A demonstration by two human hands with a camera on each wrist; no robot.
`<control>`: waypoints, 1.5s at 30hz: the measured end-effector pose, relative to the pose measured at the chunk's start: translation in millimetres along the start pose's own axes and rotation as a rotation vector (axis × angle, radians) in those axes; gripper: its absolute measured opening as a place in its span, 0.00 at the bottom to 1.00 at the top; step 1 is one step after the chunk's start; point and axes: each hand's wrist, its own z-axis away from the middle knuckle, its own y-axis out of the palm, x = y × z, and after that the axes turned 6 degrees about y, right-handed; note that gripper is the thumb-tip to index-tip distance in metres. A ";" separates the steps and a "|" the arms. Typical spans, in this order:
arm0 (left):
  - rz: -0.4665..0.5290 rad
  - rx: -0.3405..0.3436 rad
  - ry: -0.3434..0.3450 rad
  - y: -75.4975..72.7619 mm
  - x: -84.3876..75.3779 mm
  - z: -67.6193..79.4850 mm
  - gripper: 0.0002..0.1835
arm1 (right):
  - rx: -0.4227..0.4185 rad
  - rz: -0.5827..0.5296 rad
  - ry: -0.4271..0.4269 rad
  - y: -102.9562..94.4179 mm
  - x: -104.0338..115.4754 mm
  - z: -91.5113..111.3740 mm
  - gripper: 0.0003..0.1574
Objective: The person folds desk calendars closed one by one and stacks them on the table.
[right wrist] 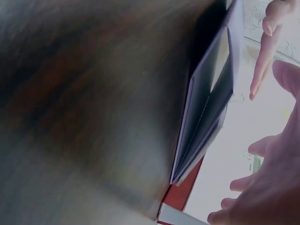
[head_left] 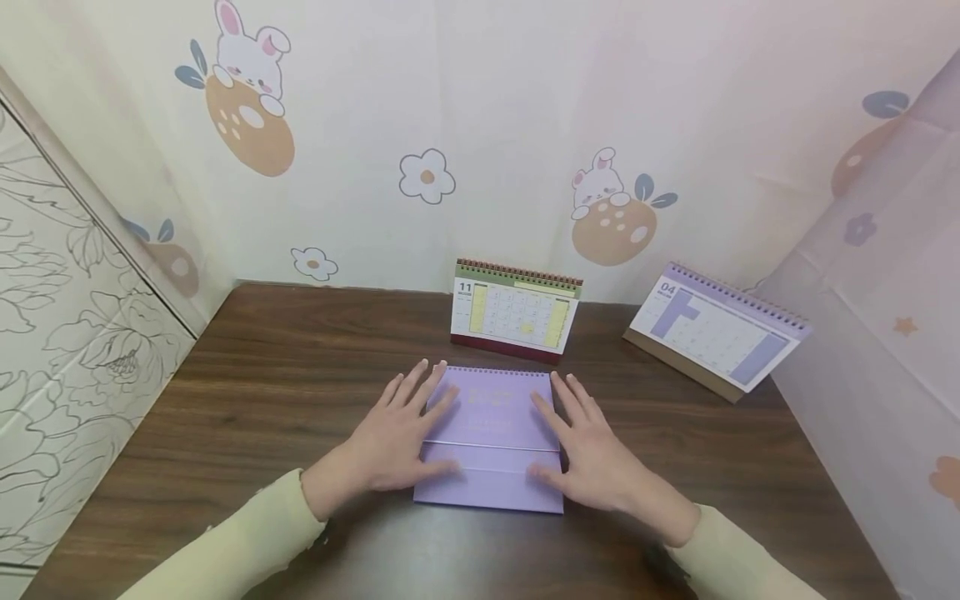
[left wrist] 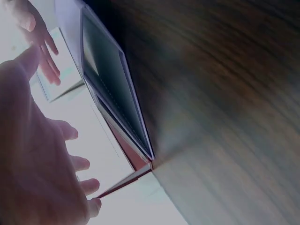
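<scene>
A lavender desk calendar (head_left: 495, 417) with a spiral binding along its far edge lies low on the table, its cover side up. My left hand (head_left: 397, 433) hovers at its left side and my right hand (head_left: 596, 446) at its right, both with fingers spread and overlapping its edges in the head view. Neither hand grips anything. From the left wrist, the calendar's lavender stand (left wrist: 68, 23) shows as a hollow, flattened frame beyond the palm (left wrist: 42, 154). The right wrist view shows the same hollow side past the other palm (right wrist: 276, 173).
Behind the lavender calendar stands a calendar marked 11 (head_left: 517, 317), with a green top and dark red base. To the right, angled, is a purple and white one marked 04 (head_left: 712, 329). A bunny-print curtain (head_left: 510, 100) hangs behind the dark wood table (head_left: 300, 358).
</scene>
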 end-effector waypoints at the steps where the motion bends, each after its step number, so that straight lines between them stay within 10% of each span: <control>1: -0.006 0.007 0.004 0.7 -1.4 -0.3 0.57 | 0.007 0.006 -0.007 1.4 0.8 0.0 0.59; 24: -0.053 0.350 0.024 15.7 -14.6 -6.8 0.64 | 0.356 0.061 0.014 16.0 6.3 -1.4 0.67; 45: -0.073 0.369 0.030 13.9 -15.8 -12.4 0.63 | 0.374 0.137 0.014 13.3 12.8 -5.5 0.67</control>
